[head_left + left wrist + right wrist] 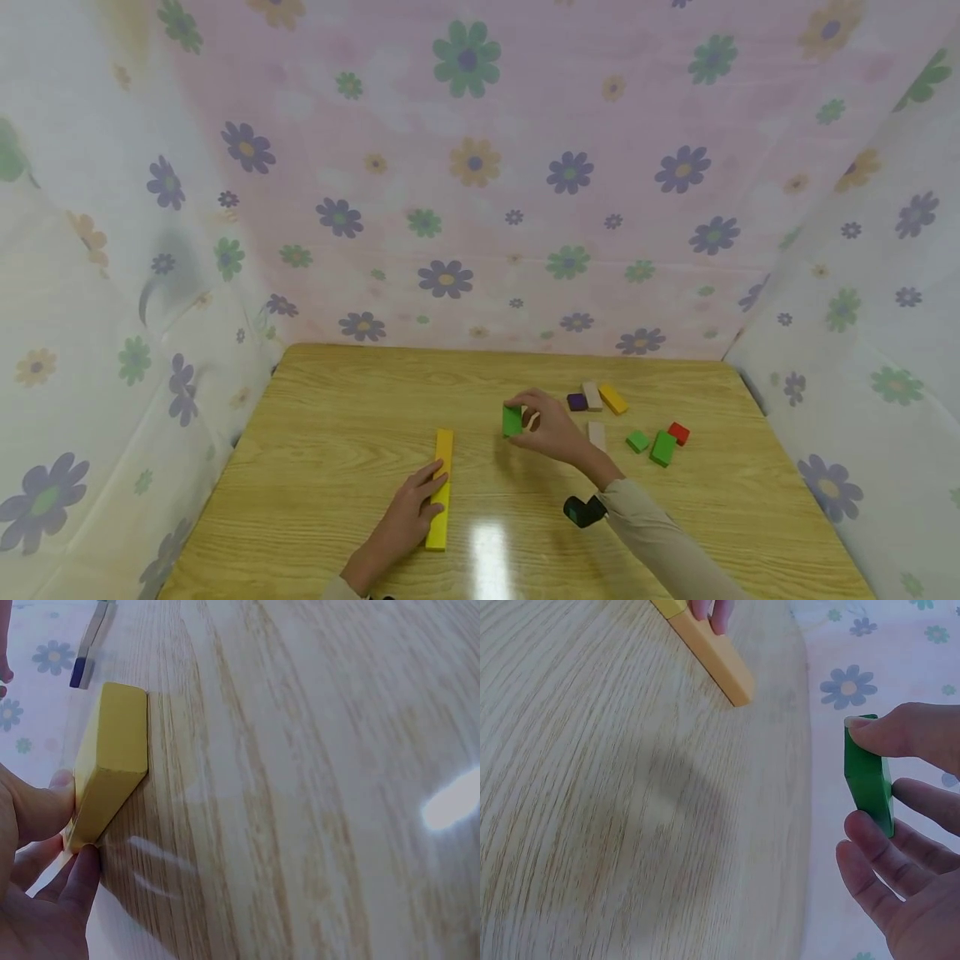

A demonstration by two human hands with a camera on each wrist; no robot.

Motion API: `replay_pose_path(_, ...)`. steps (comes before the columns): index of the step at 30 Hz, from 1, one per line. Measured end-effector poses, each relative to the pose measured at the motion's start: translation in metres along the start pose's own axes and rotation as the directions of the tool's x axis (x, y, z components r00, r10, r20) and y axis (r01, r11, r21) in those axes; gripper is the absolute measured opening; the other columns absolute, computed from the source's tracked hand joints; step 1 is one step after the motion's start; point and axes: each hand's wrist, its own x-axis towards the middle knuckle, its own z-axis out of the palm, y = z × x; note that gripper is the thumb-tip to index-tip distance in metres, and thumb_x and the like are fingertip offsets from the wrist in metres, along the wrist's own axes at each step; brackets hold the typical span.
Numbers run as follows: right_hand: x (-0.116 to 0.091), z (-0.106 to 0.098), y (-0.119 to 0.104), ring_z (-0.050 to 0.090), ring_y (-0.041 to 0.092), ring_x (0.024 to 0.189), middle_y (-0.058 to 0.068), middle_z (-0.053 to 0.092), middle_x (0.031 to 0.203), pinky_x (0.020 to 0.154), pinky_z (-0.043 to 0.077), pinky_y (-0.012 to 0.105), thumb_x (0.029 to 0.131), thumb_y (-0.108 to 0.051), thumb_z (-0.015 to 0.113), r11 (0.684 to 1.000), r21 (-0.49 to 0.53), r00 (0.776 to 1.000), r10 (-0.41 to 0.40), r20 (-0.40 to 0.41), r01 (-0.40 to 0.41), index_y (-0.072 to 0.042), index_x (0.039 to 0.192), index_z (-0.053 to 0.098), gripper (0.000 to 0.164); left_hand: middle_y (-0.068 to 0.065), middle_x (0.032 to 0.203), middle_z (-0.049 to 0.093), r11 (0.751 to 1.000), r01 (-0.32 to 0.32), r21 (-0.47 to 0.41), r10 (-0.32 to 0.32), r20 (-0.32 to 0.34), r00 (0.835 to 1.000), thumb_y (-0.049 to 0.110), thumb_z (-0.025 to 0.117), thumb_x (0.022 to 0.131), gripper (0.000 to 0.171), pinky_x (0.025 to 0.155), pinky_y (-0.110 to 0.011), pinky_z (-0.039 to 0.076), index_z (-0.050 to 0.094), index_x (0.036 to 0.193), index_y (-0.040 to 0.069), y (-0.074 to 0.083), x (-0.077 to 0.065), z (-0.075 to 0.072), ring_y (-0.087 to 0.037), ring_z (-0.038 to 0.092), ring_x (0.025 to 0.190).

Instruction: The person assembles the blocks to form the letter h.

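Green rectangular wooden-looking block (512, 421), pinched by right hand (553, 429); yellow-and-orange oblong block row (440, 527), gripped by left hand (405, 512); I judge positioning underway, lowering next

From the head, looking forward and down, well back over the tabletop (337, 408) to the floral cloth (517, 183); from each wrist, close and rolled sideways, sharing the yellow block (124, 731) with each other.

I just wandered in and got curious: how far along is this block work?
Seemingly done: a yellow block and orange block lie end to end, the left hand on them. In hand: a green block, held above the table by the right hand. Probably left: the red block and purple block, among others lying loose.
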Motion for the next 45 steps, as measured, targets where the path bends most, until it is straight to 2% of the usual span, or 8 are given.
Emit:
replay_pose_path(6, 0.008, 0.005, -0.001, 0.059, 0.027, 0.081, 0.013, 0.054, 0.117, 0.062, 0.052, 0.026, 0.077, -0.01, 0.078, 1.0, 0.006, 1.0, 0.016, 0.015, -0.017, -0.001, 0.122, 0.06, 0.048, -0.018, 0.147, 0.034, 1.0, 0.005, -0.016, -0.005, 0.009, 1.0, 0.001, 0.06, 0.091, 0.046, 0.099, -0.044, 0.04, 0.048, 0.134, -0.008, 0.001, 0.001, 0.0, -0.038, 0.034, 0.132)
replay_pose_path(12, 0.018, 0.011, -0.001, 0.059, 0.024, 0.08, 0.01, 0.055, 0.116, 0.062, 0.052, 0.025, 0.077, -0.012, 0.078, 1.0, -0.008, 0.999, 0.025, 0.035, -0.025, -0.003, 0.121, 0.061, 0.048, -0.019, 0.147, 0.034, 1.0, 0.01, -0.014, -0.01, 0.01, 1.0, 0.001, 0.06, 0.091, 0.046, 0.099, -0.045, 0.04, 0.047, 0.134, -0.008, 0.0, 0.0, -0.001, -0.038, 0.034, 0.132)
replay_pose_path(16, 0.024, 0.015, -0.003, 0.058, 0.023, 0.08, 0.01, 0.055, 0.114, 0.062, 0.052, 0.026, 0.077, -0.01, 0.078, 0.999, 0.01, 0.998, 0.034, 0.054, -0.035, 0.0, 0.121, 0.06, 0.049, -0.019, 0.147, 0.033, 1.0, 0.011, -0.008, -0.011, 0.013, 1.0, 0.001, 0.06, 0.091, 0.046, 0.1, -0.044, 0.04, 0.047, 0.134, -0.007, 0.0, 0.0, 0.0, -0.038, 0.034, 0.132)
replay_pose_path(26, 0.04, 0.025, -0.003, 0.059, 0.023, 0.078, 0.013, 0.055, 0.113, 0.062, 0.052, 0.025, 0.076, -0.006, 0.079, 1.0, 0.027, 0.999, 0.002, 0.051, -0.004, 0.003, 0.12, 0.061, 0.049, -0.019, 0.147, 0.033, 1.0, 0.019, -0.024, -0.019, 0.017, 1.0, 0.001, 0.059, 0.091, 0.045, 0.1, -0.045, 0.04, 0.048, 0.134, -0.008, 0.003, 0.0, -0.001, -0.038, 0.035, 0.131)
replay_pose_path(35, 0.049, 0.031, -0.005, 0.059, 0.02, 0.078, 0.012, 0.055, 0.113, 0.062, 0.052, 0.025, 0.077, -0.011, 0.079, 0.999, 0.031, 0.997, 0.03, 0.072, -0.032, -0.001, 0.12, 0.061, 0.048, -0.019, 0.147, 0.034, 1.0, 0.014, -0.013, -0.014, 0.018, 1.0, 0.001, 0.06, 0.091, 0.046, 0.099, -0.045, 0.04, 0.048, 0.134, -0.008, 0.002, 0.0, -0.001, -0.039, 0.034, 0.131)
replay_pose_path(45, 0.058, 0.04, -0.004, 0.059, 0.02, 0.077, 0.011, 0.055, 0.111, 0.065, 0.052, 0.026, 0.077, -0.013, 0.079, 0.999, 0.034, 0.996, 0.006, 0.088, -0.009, -0.002, 0.12, 0.061, 0.047, -0.018, 0.147, 0.033, 1.0, 0.025, -0.01, -0.025, 0.025, 0.999, 0.001, 0.06, 0.091, 0.046, 0.101, -0.046, 0.038, 0.048, 0.134, -0.008, 0.002, 0.0, -0.002, -0.038, 0.034, 0.132)
